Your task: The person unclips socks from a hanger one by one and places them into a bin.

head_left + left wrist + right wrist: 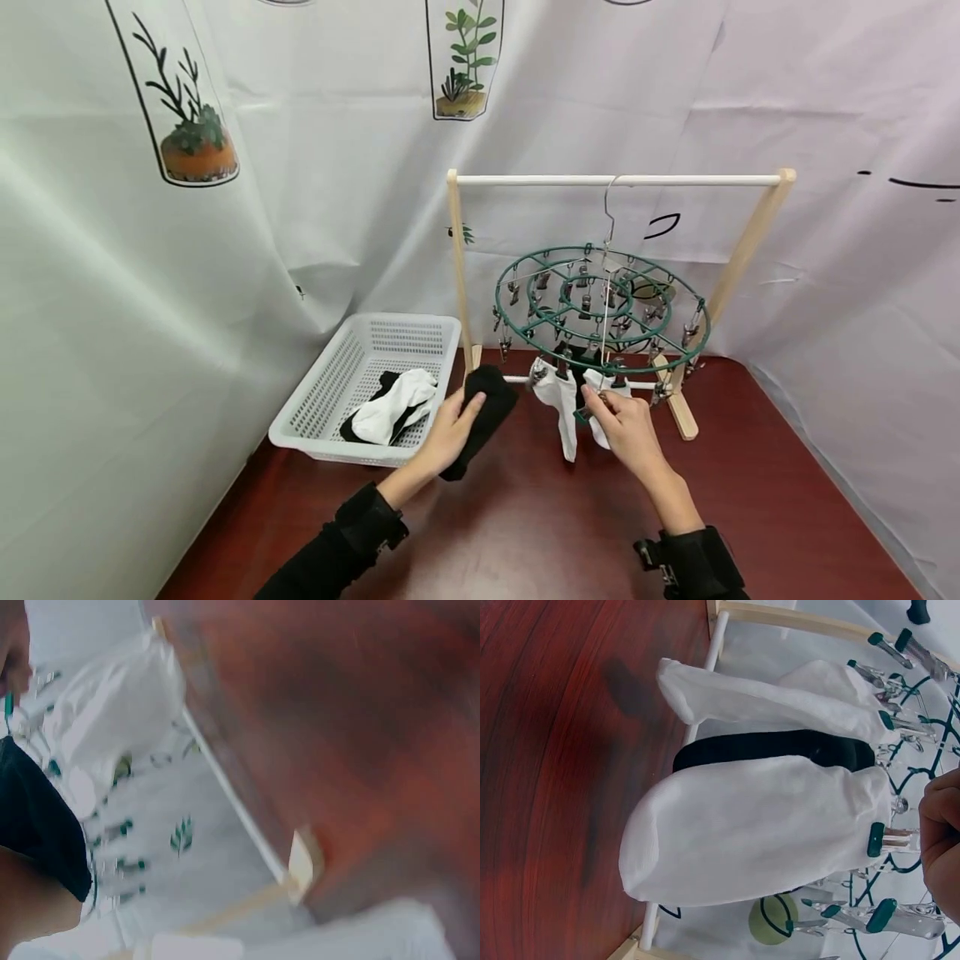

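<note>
In the head view my left hand [450,429] grips a folded black sock [487,417], thumb on its near face. The left wrist view shows part of this sock [37,817] at its left edge. My right hand [626,429] pinches a metal clip [582,413] with green tips under the front of the round green drying rack [504,321]. White socks [757,832] and a black sock [772,748] hang from the rack's clips beside my right hand [943,844] in the right wrist view.
A white plastic basket [288,425] at the left holds white and black socks [397,404]. The rack hangs by a hook from the white bar [540,180] of a wooden stand [742,242], which stands on the dark red table [555,525]. A pale printed curtain [337,125] hangs behind.
</note>
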Demonstrator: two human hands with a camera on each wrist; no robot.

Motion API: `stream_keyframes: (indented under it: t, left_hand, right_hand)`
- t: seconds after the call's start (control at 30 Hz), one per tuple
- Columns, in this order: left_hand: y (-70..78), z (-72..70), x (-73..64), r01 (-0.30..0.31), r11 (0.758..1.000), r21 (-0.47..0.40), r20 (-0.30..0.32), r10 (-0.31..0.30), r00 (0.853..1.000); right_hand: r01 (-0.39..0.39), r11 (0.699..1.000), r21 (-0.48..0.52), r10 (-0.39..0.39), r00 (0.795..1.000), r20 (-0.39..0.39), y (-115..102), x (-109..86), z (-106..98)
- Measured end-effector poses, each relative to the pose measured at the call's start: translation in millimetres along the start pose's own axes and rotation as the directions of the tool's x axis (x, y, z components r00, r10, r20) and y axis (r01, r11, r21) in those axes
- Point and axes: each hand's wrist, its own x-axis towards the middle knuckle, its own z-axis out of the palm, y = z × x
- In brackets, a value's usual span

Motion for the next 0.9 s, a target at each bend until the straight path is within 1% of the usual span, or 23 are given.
stream_keyframes:
  t: [0.1,0.2,0.3,0.33,0.4,0.47,0.53,0.6,0.63,0.67,0.7,0.73,0.77,0.83,0.9]
  left_hand:
    - [0.2,-20.0,11.1,-0.017,0.999,0.049,-0.032,0.019,0.999]
    - [0.2,-39.3,21.5,-0.019,0.994,0.11,-0.056,0.025,0.998]
    - [-1.4,-56.6,29.2,-0.005,0.975,0.222,-0.068,0.02,0.997]
    - [-1.9,-61.8,31.0,0.008,0.963,0.268,-0.07,0.011,0.997]
    - [-4.5,-71.5,34.1,0.034,0.924,0.38,-0.075,-0.006,0.997]
    - [-11.1,-77.3,37.7,0.07,0.87,0.488,-0.08,-0.035,0.996]
    - [-19.0,-81.5,39.6,0.106,0.798,0.594,-0.087,-0.067,0.994]
    - [-27.6,-84.6,39.7,0.129,0.725,0.677,-0.084,-0.098,0.992]
    - [-31.5,-85.5,38.8,0.143,0.693,0.707,-0.075,-0.128,0.989]
    - [-35.2,-86.4,37.6,0.158,0.667,0.728,-0.066,-0.161,0.985]
    - [-38.3,-87.0,36.2,0.173,0.647,0.742,-0.055,-0.199,0.978]
    - [-40.9,-87.5,34.8,0.185,0.63,0.755,-0.036,-0.242,0.97]
    - [-42.8,-87.9,33.3,0.204,0.614,0.763,-0.021,-0.291,0.956]
    - [-45.9,-88.0,31.0,0.246,0.59,0.769,0.008,-0.394,0.919]
    - [-47.6,-87.6,30.2,0.272,0.563,0.78,0.034,-0.472,0.881]
  right_hand:
    - [-0.002,1.0,-0.002,0.002,1.0,-0.005,0.1,-0.2,-1.5]
    - [-0.006,1.0,-0.001,0.006,1.0,-0.009,0.4,-0.4,-2.1]
    - [-0.02,1.0,0.003,0.02,1.0,-0.005,0.6,-0.9,-2.5]
    - [-0.022,1.0,0.001,0.022,1.0,-0.004,0.7,-0.9,-2.5]
    - [-0.026,1.0,0.003,0.026,1.0,-0.002,0.8,-0.8,-2.5]
    - [-0.025,1.0,-0.001,0.025,1.0,-0.005,2.1,-0.9,-2.7]
    - [-0.024,1.0,-0.002,0.024,1.0,-0.009,2.7,-1.2,-2.7]
    - [-0.026,1.0,-0.002,0.026,1.0,-0.007,3.3,-1.7,-2.6]
    - [-0.027,1.0,-0.005,0.027,1.0,-0.005,3.5,-2.1,-2.5]
    - [-0.028,1.0,-0.006,0.028,1.0,-0.004,3.7,-2.5,-2.5]
    - [-0.028,1.0,-0.006,0.028,1.0,-0.005,3.6,-2.9,-2.6]
    - [-0.028,1.0,-0.005,0.028,1.0,-0.004,3.6,-3.1,-2.7]
    - [-0.027,1.0,-0.007,0.027,1.0,-0.006,3.7,-3.1,-2.7]
    - [-0.023,1.0,-0.006,0.023,1.0,-0.013,3.9,-2.8,-2.9]
    - [-0.017,1.0,-0.004,0.017,1.0,-0.024,4.1,-2.1,-3.1]
